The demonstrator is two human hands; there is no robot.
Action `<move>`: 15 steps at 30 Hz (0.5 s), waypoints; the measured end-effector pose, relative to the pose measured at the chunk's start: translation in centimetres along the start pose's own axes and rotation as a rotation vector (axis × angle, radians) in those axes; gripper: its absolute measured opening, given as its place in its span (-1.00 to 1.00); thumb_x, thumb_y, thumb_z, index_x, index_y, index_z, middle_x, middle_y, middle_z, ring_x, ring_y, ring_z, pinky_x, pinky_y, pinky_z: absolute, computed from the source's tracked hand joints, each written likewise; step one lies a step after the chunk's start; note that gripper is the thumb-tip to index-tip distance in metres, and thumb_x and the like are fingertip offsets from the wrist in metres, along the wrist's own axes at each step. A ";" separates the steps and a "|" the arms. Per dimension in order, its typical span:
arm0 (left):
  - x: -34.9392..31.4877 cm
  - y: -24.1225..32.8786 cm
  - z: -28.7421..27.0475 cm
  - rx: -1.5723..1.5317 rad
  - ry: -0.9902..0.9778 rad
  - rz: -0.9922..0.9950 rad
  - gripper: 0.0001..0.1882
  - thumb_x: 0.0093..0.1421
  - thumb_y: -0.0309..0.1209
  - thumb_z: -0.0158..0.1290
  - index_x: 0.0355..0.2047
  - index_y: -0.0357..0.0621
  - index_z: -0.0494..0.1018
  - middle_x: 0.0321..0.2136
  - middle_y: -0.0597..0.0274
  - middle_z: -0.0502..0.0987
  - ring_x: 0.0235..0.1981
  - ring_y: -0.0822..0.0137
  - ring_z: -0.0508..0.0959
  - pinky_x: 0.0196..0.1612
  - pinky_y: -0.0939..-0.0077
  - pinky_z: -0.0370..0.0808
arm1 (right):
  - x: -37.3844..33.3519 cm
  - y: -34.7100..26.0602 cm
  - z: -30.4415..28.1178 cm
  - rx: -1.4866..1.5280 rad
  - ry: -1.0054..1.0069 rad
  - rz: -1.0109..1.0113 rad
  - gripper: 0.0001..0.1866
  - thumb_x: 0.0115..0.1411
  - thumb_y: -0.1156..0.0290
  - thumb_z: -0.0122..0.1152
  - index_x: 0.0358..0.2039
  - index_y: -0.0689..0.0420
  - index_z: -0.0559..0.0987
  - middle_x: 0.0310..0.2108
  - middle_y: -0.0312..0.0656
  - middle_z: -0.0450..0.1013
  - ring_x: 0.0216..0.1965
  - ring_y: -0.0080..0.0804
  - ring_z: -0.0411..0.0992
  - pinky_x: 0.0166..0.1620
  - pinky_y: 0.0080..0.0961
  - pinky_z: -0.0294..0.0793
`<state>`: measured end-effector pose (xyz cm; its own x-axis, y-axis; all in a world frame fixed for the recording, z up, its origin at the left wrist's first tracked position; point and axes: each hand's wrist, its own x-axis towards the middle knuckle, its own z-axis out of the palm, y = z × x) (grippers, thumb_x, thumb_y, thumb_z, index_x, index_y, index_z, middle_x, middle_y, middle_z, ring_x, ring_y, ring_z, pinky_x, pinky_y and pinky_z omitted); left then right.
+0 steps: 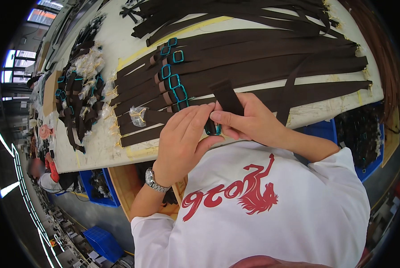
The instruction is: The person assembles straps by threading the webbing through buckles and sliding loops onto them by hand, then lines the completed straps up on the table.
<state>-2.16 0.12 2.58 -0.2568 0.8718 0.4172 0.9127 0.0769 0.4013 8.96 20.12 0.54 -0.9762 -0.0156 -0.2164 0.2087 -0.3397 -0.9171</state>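
My left hand (180,136), with a metal watch on its wrist, is closed at the near edge of the table, its fingertips on a dark strap and a teal-edged buckle (213,130). Right beside it, my right hand (253,117) pinches the dark brown webbing strap (227,97), whose end sticks up past the fingers. The buckle hangs between the two hands, and the fingers partly hide how the strap runs through it. Just beyond, more teal-edged buckles (178,56) sit in a row on dark straps (262,67) laid side by side.
The pale table (86,160) carries another pile of dark straps (253,15) at the back. To the left lie buckled straps with clear plastic wrapping (87,62). A small plastic-wrapped piece (138,116) rests nearer. Blue crates (102,243) stand below. Another person (52,178) is at far left.
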 end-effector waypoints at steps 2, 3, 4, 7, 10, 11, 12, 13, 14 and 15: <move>-0.2 -0.3 0.2 -0.007 0.018 0.007 -0.26 0.05 -0.27 0.47 0.23 -0.28 0.53 0.03 0.03 0.69 0.02 -0.04 0.67 0.07 0.17 0.60 | -0.3 -0.3 0.0 0.020 -0.016 0.013 -0.75 0.56 0.22 0.21 -0.06 0.16 0.53 -0.60 -0.33 0.44 -0.66 -0.75 0.26 -0.59 -0.68 0.12; -0.4 -0.4 0.2 -0.013 0.038 0.012 -0.26 0.04 -0.27 0.49 0.21 -0.27 0.54 0.02 0.03 0.69 0.00 -0.04 0.67 0.07 0.17 0.61 | -0.5 -0.5 0.0 0.040 -0.034 0.027 -0.72 0.59 0.17 0.16 -0.06 0.16 0.54 -0.59 -0.33 0.43 -0.66 -0.74 0.26 -0.59 -0.68 0.12; -0.4 -0.2 -0.3 -0.012 0.038 0.010 -0.26 0.04 -0.27 0.49 0.21 -0.27 0.54 0.02 0.03 0.69 0.00 -0.04 0.67 0.07 0.17 0.61 | -0.7 -0.9 -0.2 0.040 -0.036 0.027 -0.72 0.59 0.17 0.16 -0.06 0.16 0.54 -0.59 -0.33 0.43 -0.66 -0.74 0.26 -0.59 -0.68 0.12; -0.5 0.0 -1.4 -0.078 0.025 -0.146 -0.28 0.02 -0.36 0.52 0.18 -0.32 0.54 0.02 0.05 0.71 -0.01 0.03 0.73 -0.01 0.26 0.66 | -1.5 -1.7 -0.9 0.149 -0.077 0.049 -0.61 0.65 0.09 0.00 -0.07 0.18 0.56 -0.54 -0.28 0.44 -0.67 -0.71 0.26 -0.60 -0.68 0.19; -0.6 0.5 -1.8 -0.303 0.096 -0.314 -0.38 0.01 -0.44 0.54 0.09 -0.30 0.60 0.01 0.05 0.72 0.01 0.17 0.73 0.09 0.32 0.66 | -1.9 -0.1 -1.9 0.122 -0.028 -0.038 -0.56 0.67 0.11 -0.10 -0.09 0.24 0.57 -0.47 -0.21 0.50 -0.56 -0.59 0.42 -0.45 -0.61 0.47; -0.2 0.7 -2.2 -0.308 0.099 -0.318 -0.38 0.01 -0.44 0.54 0.09 -0.30 0.60 0.01 0.05 0.72 0.01 0.17 0.73 0.09 0.32 0.66 | -2.0 -0.3 -1.8 0.119 -0.028 -0.032 -0.56 0.67 0.11 -0.10 -0.09 0.24 0.57 -0.47 -0.21 0.50 -0.56 -0.59 0.42 -0.45 -0.61 0.47; 0.1 0.7 -2.6 -0.254 0.069 -0.241 -0.39 0.00 -0.45 0.54 0.08 -0.30 0.61 0.01 0.04 0.72 0.03 0.17 0.73 0.13 0.32 0.65 | -2.4 -0.7 -1.6 0.121 -0.114 0.027 -0.57 0.67 0.12 -0.09 -0.11 0.24 0.57 -0.47 -0.22 0.50 -0.54 -0.57 0.44 -0.43 -0.61 0.48; 0.3 0.7 -2.7 -0.201 0.040 -0.165 -0.39 -0.02 -0.47 0.55 0.06 -0.30 0.61 0.01 0.04 0.72 0.05 0.18 0.73 0.18 0.31 0.64 | -2.8 -1.2 -1.4 0.123 -0.200 0.088 -0.58 0.66 0.14 -0.07 -0.13 0.23 0.58 -0.47 -0.23 0.51 -0.51 -0.56 0.46 -0.41 -0.61 0.49; 0.3 0.9 -2.7 -0.206 0.042 -0.170 -0.39 -0.02 -0.47 0.55 0.06 -0.30 0.61 0.01 0.04 0.72 0.05 0.18 0.73 0.18 0.31 0.64 | -3.1 -1.6 -1.2 0.100 -0.260 0.127 -0.60 0.66 0.16 -0.07 -0.16 0.20 0.57 -0.46 -0.29 0.51 -0.53 -0.59 0.43 -0.40 -0.58 0.48; 0.1 1.3 -2.7 -0.271 -0.005 -0.213 -0.38 -0.02 -0.49 0.54 0.08 -0.31 0.61 0.01 0.03 0.72 0.06 0.18 0.73 0.19 0.32 0.64 | -3.5 -2.1 -0.6 0.078 -0.258 0.176 -0.61 0.66 0.16 -0.06 -0.16 0.19 0.58 -0.48 -0.32 0.49 -0.57 -0.64 0.37 -0.45 -0.61 0.42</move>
<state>-1.87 -1.00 5.35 -0.4305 0.8525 0.2964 0.7210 0.1273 0.6811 11.97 21.49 3.04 -0.9105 -0.3151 -0.2678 0.3799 -0.3818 -0.8425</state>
